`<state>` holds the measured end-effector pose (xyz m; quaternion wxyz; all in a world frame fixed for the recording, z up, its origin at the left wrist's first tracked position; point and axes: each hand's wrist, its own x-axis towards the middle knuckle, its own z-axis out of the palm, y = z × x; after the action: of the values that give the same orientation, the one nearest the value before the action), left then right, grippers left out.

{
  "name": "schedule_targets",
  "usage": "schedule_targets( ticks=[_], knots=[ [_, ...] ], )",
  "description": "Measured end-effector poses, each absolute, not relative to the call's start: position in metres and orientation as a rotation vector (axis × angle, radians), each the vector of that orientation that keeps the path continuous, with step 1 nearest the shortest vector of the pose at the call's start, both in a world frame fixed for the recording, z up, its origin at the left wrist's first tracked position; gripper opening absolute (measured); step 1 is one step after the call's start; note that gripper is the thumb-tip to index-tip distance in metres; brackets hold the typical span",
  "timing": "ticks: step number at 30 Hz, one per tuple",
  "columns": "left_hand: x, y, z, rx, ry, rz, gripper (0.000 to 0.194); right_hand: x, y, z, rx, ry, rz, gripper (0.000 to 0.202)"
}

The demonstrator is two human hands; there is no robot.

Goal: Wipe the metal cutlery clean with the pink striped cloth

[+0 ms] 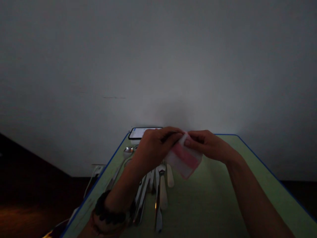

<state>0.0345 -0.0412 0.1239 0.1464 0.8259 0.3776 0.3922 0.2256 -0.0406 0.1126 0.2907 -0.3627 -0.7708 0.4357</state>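
Observation:
A small pink and white cloth or packet [186,160] hangs between my two hands above the table. My left hand [158,142] pinches its upper left part, fingers closed. At its upper right edge, my right hand [208,143] grips it between thumb and fingers. Below my left hand and forearm lies a group of metal cutlery, partly hidden by the arm: a spoon [128,151], a fork [162,169] and several knives or handles. One pale handle [170,176] lies just left of the cloth's lower corner.
A phone [137,133] with a lit screen lies at the table's back left edge. The green table [210,205] has a blue rim and stands against a grey wall [173,66]. A white socket with a cable [97,170] is left of the table.

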Motion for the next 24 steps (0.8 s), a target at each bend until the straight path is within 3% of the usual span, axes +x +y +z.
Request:
schedule_targets(
  ticks=[9, 15, 24],
  knots=[
    [0.037, -0.049, 0.122, 2.504, 1.121, 0.903, 0.019, 0.233, -0.044, 0.118, -1.200, -2.385, 0.972, 0.031],
    [0.039, -0.051, 0.124, 2.752, 1.255, 0.709, 0.031, 0.227, -0.048, 0.121, -1.203, -2.453, 0.850, 0.025],
    [0.043, -0.050, 0.126, 2.856, 1.050, 0.750, 0.035, 0.226, -0.053, 0.126, -1.098, -2.436, 0.909, 0.024]
  ],
)
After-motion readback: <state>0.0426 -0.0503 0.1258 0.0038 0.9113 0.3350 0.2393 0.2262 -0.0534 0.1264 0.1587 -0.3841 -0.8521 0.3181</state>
